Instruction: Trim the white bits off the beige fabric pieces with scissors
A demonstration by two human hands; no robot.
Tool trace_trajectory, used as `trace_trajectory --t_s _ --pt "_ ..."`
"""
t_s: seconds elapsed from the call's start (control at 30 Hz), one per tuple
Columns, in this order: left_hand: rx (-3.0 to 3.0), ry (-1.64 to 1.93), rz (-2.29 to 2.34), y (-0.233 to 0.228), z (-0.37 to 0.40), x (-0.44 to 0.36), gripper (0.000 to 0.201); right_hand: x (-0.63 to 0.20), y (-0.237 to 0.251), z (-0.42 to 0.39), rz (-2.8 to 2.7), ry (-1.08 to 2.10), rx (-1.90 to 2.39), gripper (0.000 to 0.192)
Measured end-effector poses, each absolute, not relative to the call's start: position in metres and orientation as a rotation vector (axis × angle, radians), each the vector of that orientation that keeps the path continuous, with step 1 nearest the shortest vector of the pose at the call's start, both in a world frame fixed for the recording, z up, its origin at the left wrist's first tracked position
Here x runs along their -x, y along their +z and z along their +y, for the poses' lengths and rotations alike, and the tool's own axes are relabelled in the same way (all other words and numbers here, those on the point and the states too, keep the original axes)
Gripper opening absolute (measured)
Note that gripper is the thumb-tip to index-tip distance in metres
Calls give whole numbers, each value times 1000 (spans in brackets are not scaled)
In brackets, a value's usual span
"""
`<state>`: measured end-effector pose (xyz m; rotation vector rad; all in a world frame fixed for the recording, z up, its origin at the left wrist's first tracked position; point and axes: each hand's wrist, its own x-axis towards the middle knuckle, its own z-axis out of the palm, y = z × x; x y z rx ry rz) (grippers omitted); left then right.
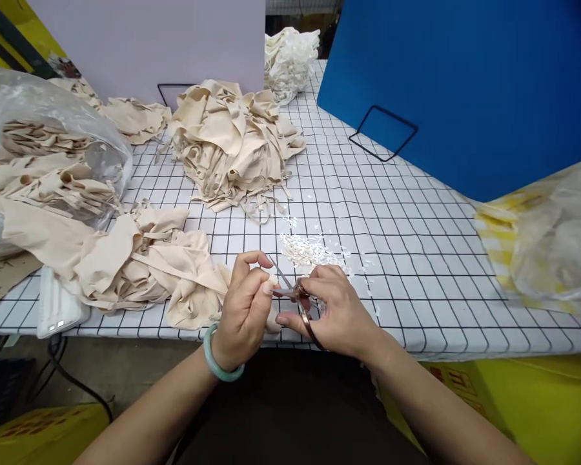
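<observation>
Near the table's front edge, my right hand (336, 310) grips a pair of scissors (300, 294), its fingers around the handles. The blades stand apart and point left at the fingertips of my left hand (246, 310), which is closed in a pinch. Beige fabric (273, 321) shows below and beside the left fingers; the bit pinched at the tips is mostly hidden. Just beyond the scissors lies a scatter of small white and cream clippings (305, 248). A loose heap of beige fabric pieces (145, 265) lies to the left of my left hand.
A taller pile of beige fabric pieces (227, 135) stands farther back. At left is a clear plastic bag (53, 97) of similar pieces, near a white power bank (61, 310) with a cable. A blue board (465, 84) and a crumpled plastic bag (556, 239) are at right.
</observation>
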<state>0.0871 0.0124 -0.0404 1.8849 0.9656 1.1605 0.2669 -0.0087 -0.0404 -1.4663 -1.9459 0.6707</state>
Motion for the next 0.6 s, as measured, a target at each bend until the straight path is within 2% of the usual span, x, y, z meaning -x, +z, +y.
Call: trace_trajectory --t_s 0.6 --pt "-1956 1144 890 -45 12 -92 28 -269 -41 -12 -1960 680 1481 54"
